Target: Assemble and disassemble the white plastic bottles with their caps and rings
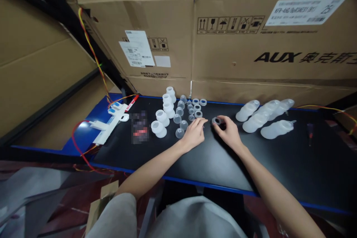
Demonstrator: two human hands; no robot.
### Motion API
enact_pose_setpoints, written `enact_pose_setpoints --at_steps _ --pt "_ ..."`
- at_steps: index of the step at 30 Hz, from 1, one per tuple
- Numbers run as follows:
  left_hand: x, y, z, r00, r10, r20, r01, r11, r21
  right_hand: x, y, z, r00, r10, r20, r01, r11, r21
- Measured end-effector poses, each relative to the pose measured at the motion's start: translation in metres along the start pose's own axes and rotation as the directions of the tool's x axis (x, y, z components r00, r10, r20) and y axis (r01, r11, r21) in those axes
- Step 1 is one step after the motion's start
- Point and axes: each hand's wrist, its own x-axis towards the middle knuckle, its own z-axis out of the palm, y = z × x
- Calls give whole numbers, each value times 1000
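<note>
My right hand [228, 131] pinches a translucent screw ring [215, 120] just above the dark table. To its left, my left hand [195, 131] has its fingers drawn together; whatever may be between the fingertips is too small to make out. Close beyond the left hand are more loose rings [197, 108] in a short column. Beside them stand small clear teat-like pieces [191, 111] and clear domed caps [180, 111]. Further left, several open-necked white bottles [161, 117] form a slanting row.
Several translucent bottles with tops [255, 120] lie on the right of the table [212, 163]. A small pointed tool [310, 134] lies beyond them. At left are a white power strip [111, 124], wires and a red marker-like stick [132, 103]. Large cardboard boxes [237, 63] wall the back.
</note>
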Motion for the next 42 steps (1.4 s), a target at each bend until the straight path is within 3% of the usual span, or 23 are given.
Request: enact_pose_setpoints --at_steps 9,13,18,31,38,42 --pt "4 -10 7 982 -153 -112 120 957 -264 -4 -10 3 996 74 42 -82 967 242" --pt "7 -7 7 970 -154 -190 61 904 -423 -5 -13 7 986 132 98 -161 896 414" --pt "7 -3 8 979 -111 -172 -4 831 -556 -3 -13 8 971 194 141 -239 761 603" --pt "6 2 0 969 -52 -241 -98 815 -570 -7 -29 5 952 144 271 -299 640 708" --pt "7 2 -7 956 -4 -293 -120 908 -401 -10 -37 -2 944 138 299 -321 590 741" --pt "8 2 -7 955 -14 -298 -131 878 -461 -9 -38 -3 944 144 295 -324 556 766"
